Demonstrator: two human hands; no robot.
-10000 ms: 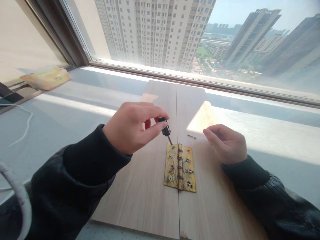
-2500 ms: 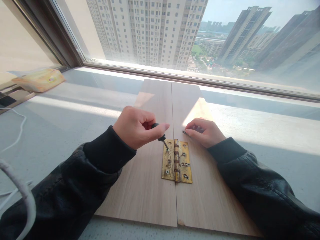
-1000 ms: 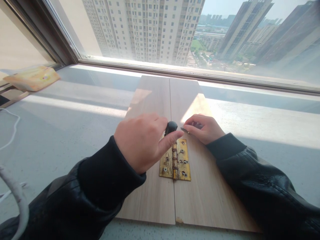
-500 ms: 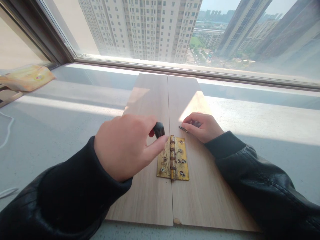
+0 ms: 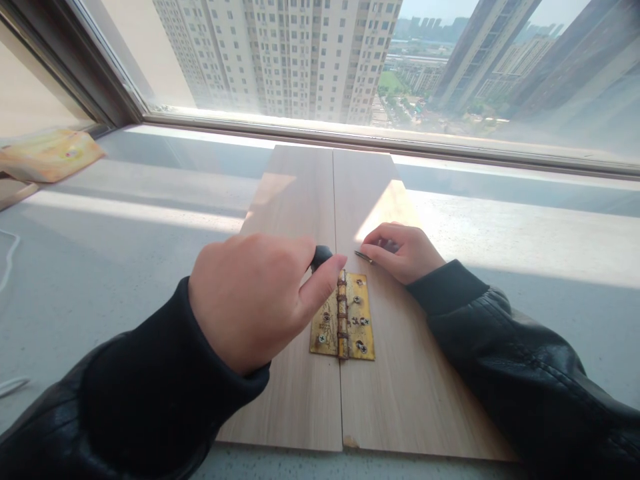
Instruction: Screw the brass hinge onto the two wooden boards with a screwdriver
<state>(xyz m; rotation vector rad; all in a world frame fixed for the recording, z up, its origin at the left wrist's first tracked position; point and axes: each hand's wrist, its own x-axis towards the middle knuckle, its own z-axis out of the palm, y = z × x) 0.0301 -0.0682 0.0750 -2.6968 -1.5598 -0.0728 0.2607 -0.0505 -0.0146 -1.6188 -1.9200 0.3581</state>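
Observation:
My left hand (image 5: 255,293) is closed around the black handle of a screwdriver (image 5: 321,256), above the upper left part of a worn brass hinge (image 5: 356,320). The screwdriver's shaft and tip are hidden behind the hand. The hinge lies open across the seam between the left wooden board (image 5: 295,200) and the right wooden board (image 5: 425,400). Several screws stand in the hinge leaves, some raised and tilted. My right hand (image 5: 403,252) rests on the right board, thumb and forefinger pinched on a thin dark screw (image 5: 363,257).
The boards lie on a pale speckled sill (image 5: 150,180) below a large window with a dark frame (image 5: 250,130). A yellow-orange packet (image 5: 50,157) is at the far left. A white cable (image 5: 9,260) lies at the left edge.
My left hand has turned slightly, its thumb sweeping up and right over the screwdriver handle, so less of the handle shows. My right hand keeps its place; the whole view has shifted slightly.

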